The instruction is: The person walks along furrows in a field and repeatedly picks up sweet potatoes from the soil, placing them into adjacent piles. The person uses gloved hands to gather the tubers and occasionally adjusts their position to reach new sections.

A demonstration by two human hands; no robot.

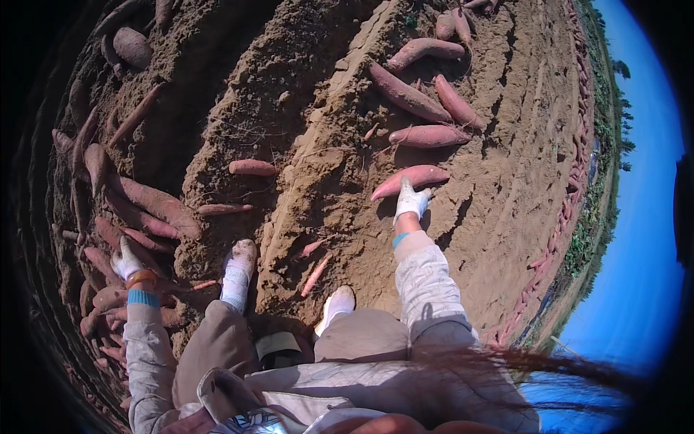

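Observation:
My right hand point(413, 202), in a white work glove, grips a pinkish-red sweet potato point(415, 180) from its near side. Its shadow falls on the soil just below. At the left, my left hand point(126, 262), also gloved and with an orange-brown bangle at the wrist, rests against the heaped row of sweet potatoes point(154, 202); whether its fingers close around one is hidden. Beyond my right hand lie several large sweet potatoes, among them one lying crosswise point(430, 136) and a long slanted one point(407, 93).
Between my shoes point(239, 260) runs a raised soil ridge point(309, 157). Small sweet potatoes lie loose on the soil, including a stubby one point(252, 167) and a thin root point(315, 275). Another long row of sweet potatoes point(564, 217) stretches along the right, beside green plants point(588, 233).

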